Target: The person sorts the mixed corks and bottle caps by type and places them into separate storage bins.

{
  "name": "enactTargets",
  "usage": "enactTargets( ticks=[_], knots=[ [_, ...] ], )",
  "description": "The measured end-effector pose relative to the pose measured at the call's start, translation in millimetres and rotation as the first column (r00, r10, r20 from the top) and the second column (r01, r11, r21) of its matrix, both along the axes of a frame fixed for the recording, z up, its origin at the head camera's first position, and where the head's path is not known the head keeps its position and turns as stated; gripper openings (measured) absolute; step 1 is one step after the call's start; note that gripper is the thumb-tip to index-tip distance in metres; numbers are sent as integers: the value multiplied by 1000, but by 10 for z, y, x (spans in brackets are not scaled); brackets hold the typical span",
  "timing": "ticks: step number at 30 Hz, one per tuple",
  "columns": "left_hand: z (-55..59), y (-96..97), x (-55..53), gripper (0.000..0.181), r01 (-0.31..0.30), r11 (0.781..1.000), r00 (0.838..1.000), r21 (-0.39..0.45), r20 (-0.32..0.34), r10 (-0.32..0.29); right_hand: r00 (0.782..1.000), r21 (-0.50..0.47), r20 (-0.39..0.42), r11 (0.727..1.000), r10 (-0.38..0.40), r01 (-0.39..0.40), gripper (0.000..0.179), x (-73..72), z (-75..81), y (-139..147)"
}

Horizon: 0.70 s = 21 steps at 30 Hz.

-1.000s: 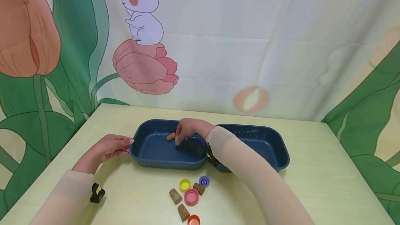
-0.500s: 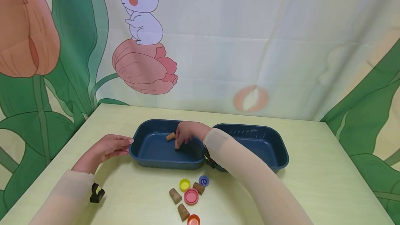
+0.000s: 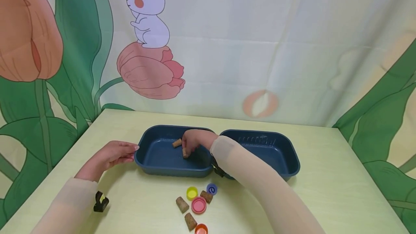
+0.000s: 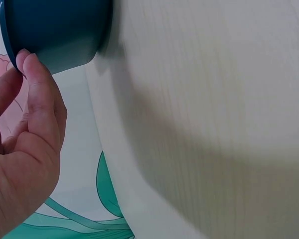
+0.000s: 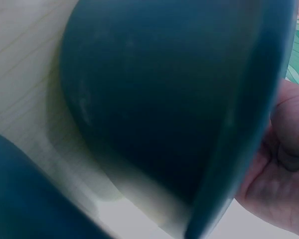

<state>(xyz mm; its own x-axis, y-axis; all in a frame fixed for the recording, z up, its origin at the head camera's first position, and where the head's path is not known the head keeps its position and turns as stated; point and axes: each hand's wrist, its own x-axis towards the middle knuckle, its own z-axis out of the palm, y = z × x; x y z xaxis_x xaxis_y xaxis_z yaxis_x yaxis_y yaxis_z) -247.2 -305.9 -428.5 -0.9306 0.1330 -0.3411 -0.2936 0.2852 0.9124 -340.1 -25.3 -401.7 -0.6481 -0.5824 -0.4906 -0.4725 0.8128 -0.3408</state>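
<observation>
In the head view, my left hand (image 3: pixel 112 154) pinches the left end rim of a dark blue plastic tray (image 3: pixel 160 156). The left wrist view shows the thumb and fingertips of that hand (image 4: pixel 32 129) on the tray's edge (image 4: pixel 55 30). My right hand (image 3: pixel 196 140) reaches inside the same tray and pinches a wine cork (image 3: pixel 185 153) close to its floor. A second cork (image 3: pixel 177 143) lies just left of those fingers. In the right wrist view the tray wall (image 5: pixel 164 89) hides the right fingers and the cork; only part of the palm (image 5: pixel 284 174) shows.
A second dark blue tray (image 3: pixel 269 151) stands close on the right, partly behind my right forearm. In front lie several corks (image 3: pixel 190 221), plus yellow (image 3: pixel 192 193), purple (image 3: pixel 212 189), pink (image 3: pixel 199 205) and orange (image 3: pixel 201 229) caps. A printed curtain (image 3: pixel 221 53) hangs behind the table.
My right hand has lowered slightly toward the near side of the tray, with the cork in its fingers. The left hand stays at the rim.
</observation>
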Motion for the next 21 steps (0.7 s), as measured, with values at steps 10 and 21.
enactTargets(
  ticks=[10,21],
  knots=[
    [-3,-3,-9,39,-4,1000,1000,-10,5,4,1000,25,5,1000,5,-5,13,20,54,-4],
    [-6,-9,3,39,0,1000,1000,-11,-9,0,1000,53,30,999,-5,4,33,6,183,67]
  ],
)
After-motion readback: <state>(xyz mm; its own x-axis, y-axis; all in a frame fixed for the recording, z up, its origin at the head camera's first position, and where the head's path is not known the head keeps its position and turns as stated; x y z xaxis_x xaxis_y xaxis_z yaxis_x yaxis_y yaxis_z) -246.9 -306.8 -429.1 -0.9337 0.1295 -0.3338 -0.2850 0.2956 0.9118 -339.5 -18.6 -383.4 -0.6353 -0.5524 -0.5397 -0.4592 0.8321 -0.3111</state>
